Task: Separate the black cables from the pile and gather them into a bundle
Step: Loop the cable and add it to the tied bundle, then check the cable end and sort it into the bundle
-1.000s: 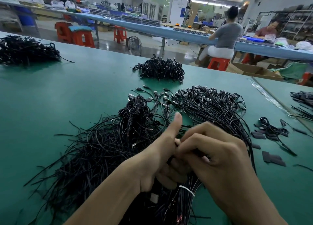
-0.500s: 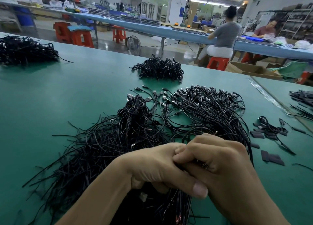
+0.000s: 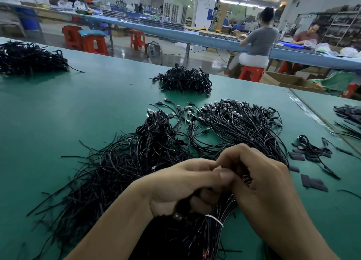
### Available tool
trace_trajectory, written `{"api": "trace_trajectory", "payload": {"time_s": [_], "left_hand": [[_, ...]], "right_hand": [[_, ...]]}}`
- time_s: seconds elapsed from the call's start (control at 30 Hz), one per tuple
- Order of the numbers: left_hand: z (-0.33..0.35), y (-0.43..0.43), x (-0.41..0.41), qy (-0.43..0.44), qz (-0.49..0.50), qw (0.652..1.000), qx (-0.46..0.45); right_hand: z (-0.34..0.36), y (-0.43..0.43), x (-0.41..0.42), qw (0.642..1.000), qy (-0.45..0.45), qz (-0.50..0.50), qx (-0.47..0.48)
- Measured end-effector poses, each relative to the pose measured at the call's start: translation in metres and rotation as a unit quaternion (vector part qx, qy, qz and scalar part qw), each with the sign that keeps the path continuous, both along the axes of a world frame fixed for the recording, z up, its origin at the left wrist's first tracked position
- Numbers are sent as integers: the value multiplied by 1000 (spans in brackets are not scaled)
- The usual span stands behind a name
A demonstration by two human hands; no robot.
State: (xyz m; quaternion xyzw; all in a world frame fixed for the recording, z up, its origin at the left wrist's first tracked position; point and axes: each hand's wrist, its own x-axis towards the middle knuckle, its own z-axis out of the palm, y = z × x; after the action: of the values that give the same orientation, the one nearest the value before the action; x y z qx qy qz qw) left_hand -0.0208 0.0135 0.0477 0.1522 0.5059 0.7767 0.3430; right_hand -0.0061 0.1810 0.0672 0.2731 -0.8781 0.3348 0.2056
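Black thin cable bundle (image 3: 209, 238), banded by a white tie (image 3: 214, 219), sits clasped in the left hand (image 3: 175, 183) grip; the right hand (image 3: 261, 185) pinches its top, with the loose cable pile (image 3: 121, 167) just beyond both grips.

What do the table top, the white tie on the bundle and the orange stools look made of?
Table top: green mat, likely rubber or vinyl; matte, faint sheen. White tie round the bundle: thin band, plastic or rubber, too small to tell. Orange stools: moulded plastic by their uniform colour and glossy faces.
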Motion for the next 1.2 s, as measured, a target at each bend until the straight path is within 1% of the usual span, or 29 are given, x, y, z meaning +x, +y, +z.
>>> {"api": "trace_trajectory", "payload": {"time_s": [0.03,0.07,0.1,0.17,0.2,0.33,0.4,0.47,0.53,0.6,0.77,0.97,1.03,1.13,1.2], "left_hand": [[1,1,-1,-42,3,998,38],[1,2,-2,-66,8,995,68],[1,3,-2,-72,13,993,91],[3,3,-2,-55,27,990,124],[3,3,-2,-37,38,991,125],[5,10,1,50,120,989,72],[4,14,2,83,180,979,47],[1,18,3,137,233,962,21],[0,23,5,183,258,949,8],[0,26,6,198,265,943,12],[3,24,7,171,234,955,54],[2,25,6,204,293,934,33],[2,26,6,220,300,928,25],[2,27,7,235,305,923,21],[2,29,8,242,308,920,17]], "right_hand": [[-1,0,-1,1000,14,-14,-11],[-2,0,-1,999,28,-28,-23],[-3,-1,-2,998,40,-40,-41],[-4,-3,-2,993,45,-53,-96],[-4,-5,-2,990,47,-57,-120],[-5,-12,-1,981,59,-70,-172],[-7,-15,-2,976,57,-72,-198],[-10,-16,-4,971,49,-79,-218],[-11,-16,-7,967,39,-74,-242],[-10,-14,-7,962,38,-62,-264],[-4,-11,-4,959,62,-31,-276],[2,-12,-2,980,115,-29,-160],[3,-11,-2,981,126,-34,-144],[3,-8,-3,981,112,-43,-150],[2,-8,-2,980,86,-54,-173]]}}
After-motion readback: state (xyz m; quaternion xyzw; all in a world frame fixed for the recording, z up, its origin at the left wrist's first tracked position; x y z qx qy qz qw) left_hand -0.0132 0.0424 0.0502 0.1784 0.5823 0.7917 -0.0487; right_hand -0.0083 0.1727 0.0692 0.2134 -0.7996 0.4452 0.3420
